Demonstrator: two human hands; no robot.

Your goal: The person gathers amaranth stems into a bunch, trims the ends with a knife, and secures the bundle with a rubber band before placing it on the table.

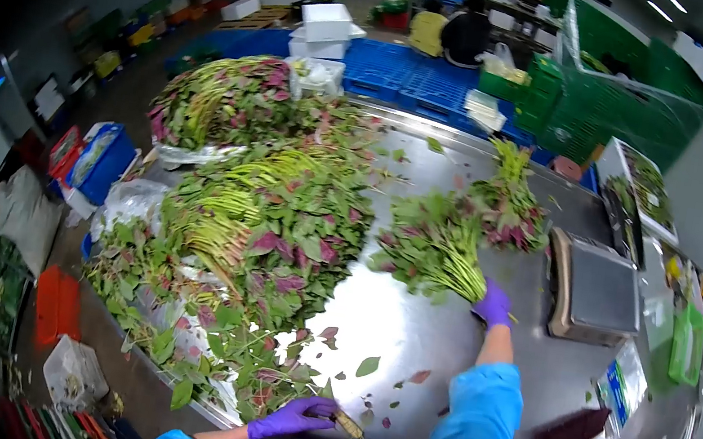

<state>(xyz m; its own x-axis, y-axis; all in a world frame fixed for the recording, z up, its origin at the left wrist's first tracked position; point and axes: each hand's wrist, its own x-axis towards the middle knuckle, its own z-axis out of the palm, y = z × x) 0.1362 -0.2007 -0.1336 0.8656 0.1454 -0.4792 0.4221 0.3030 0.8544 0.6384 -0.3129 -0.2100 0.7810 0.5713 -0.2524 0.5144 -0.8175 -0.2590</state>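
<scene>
My right hand [495, 305], in a purple glove, is closed around the stem ends of a bunch of leafy amaranth greens [434, 245]. The leaves point away to the left over the metal table [393, 335]. Just behind it lies a second bunch [513, 203], with green stems and red-purple leaves. My left hand [294, 420], also gloved, is low at the table's front edge, with its fingers together at a tan, elongated object [349, 424] whose kind I cannot make out. Loose leaves [368, 366] lie between my hands.
A big heap of amaranth [278, 227] covers the table's left side, with another pile [224, 100] behind. To the right stands a scale [596, 288], with a green basket [686, 345] beyond. Blue pallets [383, 70] and foam boxes [326, 23] are behind the table. Two people [466, 32] sit farther back.
</scene>
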